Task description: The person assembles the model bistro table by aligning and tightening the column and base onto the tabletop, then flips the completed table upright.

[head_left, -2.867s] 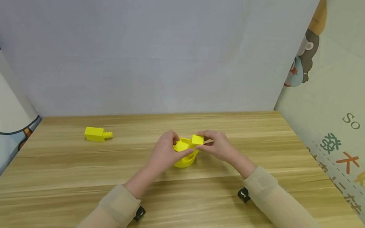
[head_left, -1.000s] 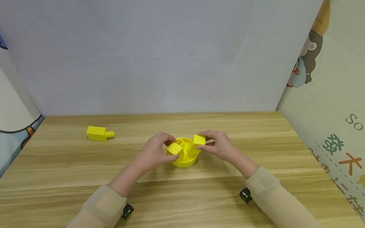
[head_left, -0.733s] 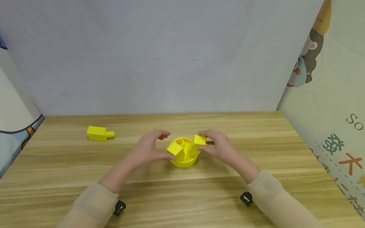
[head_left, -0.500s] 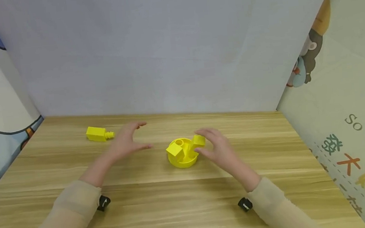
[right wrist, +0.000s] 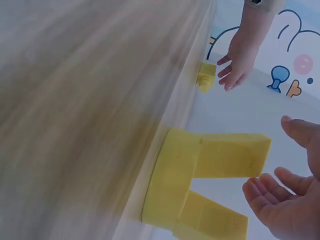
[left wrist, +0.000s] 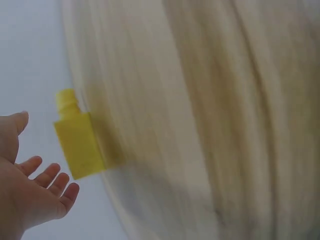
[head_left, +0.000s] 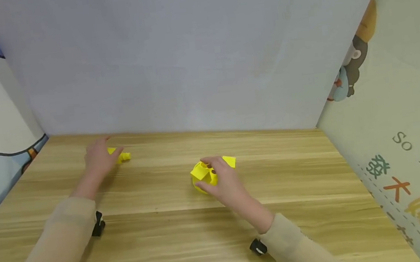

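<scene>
A yellow rectangular block with a threaded stub (left wrist: pixel 80 147) lies on its side at the back left of the table. My left hand (head_left: pixel 98 158) reaches over it, thumb and fingers spread around it; in the left wrist view they appear apart from it. My right hand (head_left: pixel 226 180) hovers over a round yellow base (right wrist: pixel 167 185), fingers parted and holding nothing. Two yellow blocks rise from the base, leaning outward: the left block (head_left: pixel 200 172) shows between thumb and fingers, the right block (head_left: pixel 230 161) behind the hand. My right hand hides part of the base.
The wood-grain table (head_left: pixel 190 242) ends at a pale grey backdrop (head_left: pixel 173 67). Printed cloths stand along the left and right sides. Black wrist devices sit at both cuffs.
My left hand has let go of the left block in the base and moved left to the lying block. My right hand has released the right block and shifted left over the base.
</scene>
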{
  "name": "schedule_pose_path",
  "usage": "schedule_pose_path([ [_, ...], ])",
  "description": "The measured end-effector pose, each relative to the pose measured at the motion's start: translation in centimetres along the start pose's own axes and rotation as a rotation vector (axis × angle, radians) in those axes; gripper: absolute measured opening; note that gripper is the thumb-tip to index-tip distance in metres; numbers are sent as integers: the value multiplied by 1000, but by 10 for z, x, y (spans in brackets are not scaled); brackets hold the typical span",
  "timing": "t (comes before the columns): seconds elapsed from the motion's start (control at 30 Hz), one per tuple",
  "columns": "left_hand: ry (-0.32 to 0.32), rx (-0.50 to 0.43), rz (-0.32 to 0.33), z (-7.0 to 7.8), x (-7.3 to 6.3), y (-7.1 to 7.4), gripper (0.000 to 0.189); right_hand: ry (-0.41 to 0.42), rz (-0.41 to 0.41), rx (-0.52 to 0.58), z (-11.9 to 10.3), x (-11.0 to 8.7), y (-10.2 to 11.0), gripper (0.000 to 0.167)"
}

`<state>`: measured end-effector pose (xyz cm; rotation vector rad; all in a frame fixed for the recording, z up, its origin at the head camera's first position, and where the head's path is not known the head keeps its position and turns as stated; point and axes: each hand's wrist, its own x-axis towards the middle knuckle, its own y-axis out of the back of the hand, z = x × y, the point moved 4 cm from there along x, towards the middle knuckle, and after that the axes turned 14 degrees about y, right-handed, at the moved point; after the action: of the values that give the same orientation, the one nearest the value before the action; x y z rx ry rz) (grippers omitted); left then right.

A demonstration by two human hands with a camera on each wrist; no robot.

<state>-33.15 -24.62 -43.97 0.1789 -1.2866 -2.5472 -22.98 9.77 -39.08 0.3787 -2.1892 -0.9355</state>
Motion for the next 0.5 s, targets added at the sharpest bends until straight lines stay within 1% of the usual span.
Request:
schedule_pose_path([
  [0.1,63,23,-13,-13,6,0,69,-36,-23,-14,1,4,-6,54],
  [0.23,136,46,-70,-24,9,-2,73,-61,-22,-30,2,6,-7,44],
  [0.37,203,69,-121,-27,7,-2,77,-69,-22,-28,1,7,-7,37],
  [0.5,221,104,-162,-26,6,-1,82,-49,-31,-25,3,4,-2,36],
])
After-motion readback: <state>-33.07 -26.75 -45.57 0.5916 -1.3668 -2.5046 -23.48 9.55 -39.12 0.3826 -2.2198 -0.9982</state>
